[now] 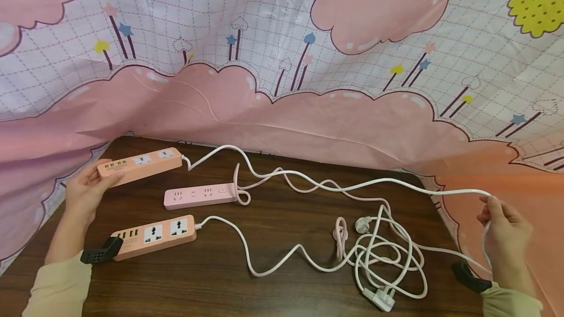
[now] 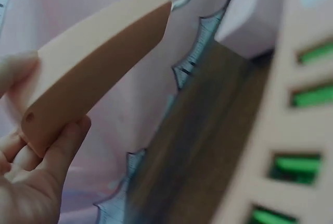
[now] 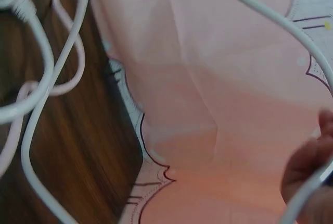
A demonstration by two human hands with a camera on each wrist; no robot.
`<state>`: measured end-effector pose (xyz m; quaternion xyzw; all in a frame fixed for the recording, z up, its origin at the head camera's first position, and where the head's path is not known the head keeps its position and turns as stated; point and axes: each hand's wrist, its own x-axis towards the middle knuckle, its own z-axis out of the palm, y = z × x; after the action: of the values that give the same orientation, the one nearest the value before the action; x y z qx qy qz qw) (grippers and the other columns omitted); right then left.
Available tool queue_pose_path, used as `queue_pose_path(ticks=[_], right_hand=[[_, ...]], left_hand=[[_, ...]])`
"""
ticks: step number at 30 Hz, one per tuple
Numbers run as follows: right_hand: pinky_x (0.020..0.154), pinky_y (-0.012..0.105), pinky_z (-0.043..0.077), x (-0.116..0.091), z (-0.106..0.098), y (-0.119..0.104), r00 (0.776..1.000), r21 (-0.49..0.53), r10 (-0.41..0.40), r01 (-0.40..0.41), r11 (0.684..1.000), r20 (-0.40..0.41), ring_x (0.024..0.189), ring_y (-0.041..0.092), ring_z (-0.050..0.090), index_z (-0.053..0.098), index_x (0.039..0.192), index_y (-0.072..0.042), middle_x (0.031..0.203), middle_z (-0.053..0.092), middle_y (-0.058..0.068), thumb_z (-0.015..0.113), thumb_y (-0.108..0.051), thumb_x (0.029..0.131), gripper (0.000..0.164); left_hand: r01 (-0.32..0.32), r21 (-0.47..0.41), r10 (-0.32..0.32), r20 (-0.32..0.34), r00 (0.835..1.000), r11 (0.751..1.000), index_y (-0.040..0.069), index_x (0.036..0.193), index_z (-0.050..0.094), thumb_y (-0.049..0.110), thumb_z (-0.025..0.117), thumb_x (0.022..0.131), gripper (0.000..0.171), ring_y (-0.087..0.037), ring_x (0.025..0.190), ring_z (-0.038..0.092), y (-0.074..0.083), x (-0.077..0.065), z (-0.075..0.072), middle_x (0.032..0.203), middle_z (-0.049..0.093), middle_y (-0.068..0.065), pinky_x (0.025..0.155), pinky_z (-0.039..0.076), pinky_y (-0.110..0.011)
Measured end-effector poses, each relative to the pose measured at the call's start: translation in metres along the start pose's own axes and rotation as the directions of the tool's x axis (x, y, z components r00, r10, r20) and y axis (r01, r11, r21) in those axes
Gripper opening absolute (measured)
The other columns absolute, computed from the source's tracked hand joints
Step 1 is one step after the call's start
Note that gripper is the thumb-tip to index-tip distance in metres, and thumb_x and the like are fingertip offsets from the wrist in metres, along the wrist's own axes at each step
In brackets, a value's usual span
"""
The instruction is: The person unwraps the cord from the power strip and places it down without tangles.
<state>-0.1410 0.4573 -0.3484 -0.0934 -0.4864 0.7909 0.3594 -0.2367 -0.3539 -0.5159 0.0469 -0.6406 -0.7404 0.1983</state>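
Note:
In the head view my left hand grips the left end of a peach-orange power strip, raised at the far left. The left wrist view shows this strip tilted, with thumb and fingers around its near end. At the far right my right hand pinches the white cord of that strip. The cord runs in loose waves between both hands, then drops below the right hand. A second orange power strip lies near the left wrist. Between the two orange strips sits a pink power strip.
White and pink cords lie tangled at the right of the dark wooden table, with a white plug at the front and another plug behind. A patterned pink cloth hangs around the table's back and sides.

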Motion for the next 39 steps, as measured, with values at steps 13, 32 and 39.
queue_pose_path(ticks=[13,32,39], right_hand=[[0.06,0.011,0.043,-0.011,-0.003,0.007,0.825,-0.753,0.173,0.379,0.538,0.538,0.066,-0.001,0.056,0.072,0.092,-0.013,0.071,0.063,-0.017,0.057,-0.009,0.094,0.016],[0.056,0.022,0.043,-0.046,0.0,0.042,0.321,-0.529,0.483,0.752,0.393,0.815,0.071,-0.004,0.051,0.067,0.074,-0.013,0.076,0.059,-0.012,0.072,-0.004,0.078,0.011],[0.052,0.024,0.04,-0.063,-0.001,0.061,0.361,-0.591,0.568,0.752,0.291,0.739,0.061,-0.003,0.047,0.064,0.068,-0.013,0.065,0.057,-0.01,0.075,-0.007,0.073,0.014]], left_hand=[[0.215,0.27,-0.175,-0.163,0.971,0.939,0.027,0.117,0.059,0.02,0.079,0.077,0.046,0.008,0.09,0.05,0.042,-0.037,0.022,0.1,0.056,0.025,0.073,0.038,-0.002],[-0.228,0.871,-0.257,0.363,0.896,0.436,-0.015,0.11,0.048,0.029,0.076,0.074,0.063,-0.048,0.093,0.052,0.073,-0.026,-0.005,0.104,0.057,-0.037,0.076,0.04,-0.053],[-0.274,0.886,-0.268,0.386,0.882,0.375,-0.017,0.105,0.051,0.028,0.078,0.071,0.063,-0.048,0.086,0.055,0.068,-0.026,-0.004,0.096,0.058,-0.036,0.075,0.042,-0.055]])
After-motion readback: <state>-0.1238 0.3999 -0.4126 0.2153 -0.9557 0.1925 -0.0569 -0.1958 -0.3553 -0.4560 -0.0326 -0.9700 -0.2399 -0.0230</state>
